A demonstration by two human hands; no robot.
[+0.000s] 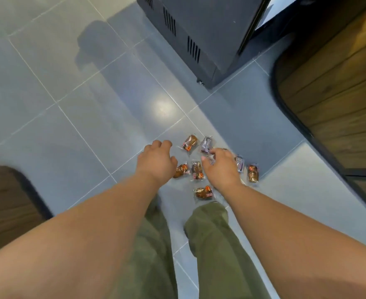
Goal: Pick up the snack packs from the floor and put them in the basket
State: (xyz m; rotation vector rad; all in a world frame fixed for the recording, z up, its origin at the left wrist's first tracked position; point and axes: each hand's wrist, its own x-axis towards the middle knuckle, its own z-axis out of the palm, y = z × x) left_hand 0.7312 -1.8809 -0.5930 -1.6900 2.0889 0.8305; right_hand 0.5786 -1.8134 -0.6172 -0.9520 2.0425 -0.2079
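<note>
A dark vented box (pixel 201 31) stood on glossy grey tiles (pixel 48 72), with wood panelling (pixel 339 93) right of it. The packs (pixel 190 143) lay scattered on the tiles, nearer than the box. The left hand (pixel 157 162) hung over them, loosely curled, empty. The right hand (pixel 219 167) covered one pack; its grip could not be told.

Bright, cool light falls from overhead. A round glare patch shines on the glossy floor tiles (pixel 70 87), and a soft shadow lies at upper left. Wide-angle distortion bends the wooden panel (pixel 339 93) at right; the left hand (pixel 156 162) and right hand (pixel 220 167) are slightly blurred
</note>
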